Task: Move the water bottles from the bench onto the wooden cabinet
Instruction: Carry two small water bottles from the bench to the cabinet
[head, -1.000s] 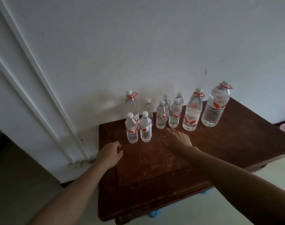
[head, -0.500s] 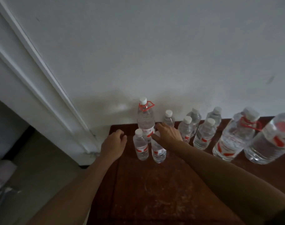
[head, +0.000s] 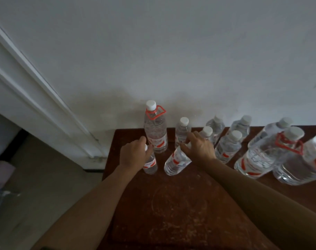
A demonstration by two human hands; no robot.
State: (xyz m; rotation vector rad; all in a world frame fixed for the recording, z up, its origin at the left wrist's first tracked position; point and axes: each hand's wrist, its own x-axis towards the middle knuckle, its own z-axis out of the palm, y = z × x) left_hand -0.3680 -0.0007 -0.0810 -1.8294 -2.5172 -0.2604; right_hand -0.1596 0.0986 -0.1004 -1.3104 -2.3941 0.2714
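Several clear water bottles with white caps and red labels stand on a dark wooden bench [head: 180, 204] against a white wall. My left hand [head: 133, 154] is closed around the neck of a small bottle [head: 150, 164] at the front left. My right hand [head: 200, 147] grips the top of a second small bottle [head: 177, 162], which leans to the right. A taller bottle with a red handle ring [head: 155, 130] stands just behind them. More small bottles [head: 227, 147] and two large ones [head: 260, 157] fill the right side.
A white door frame [head: 45, 98] slants down the left side, ending at the floor [head: 36, 186] beside the bench. The largest bottle [head: 301, 163] sits at the right edge of view. A pale object [head: 0, 170] lies on the floor at far left.
Both hands moved forward onto the two front small bottles and closed on their tops. The right bottle now tilts. The view has come closer to the bench.
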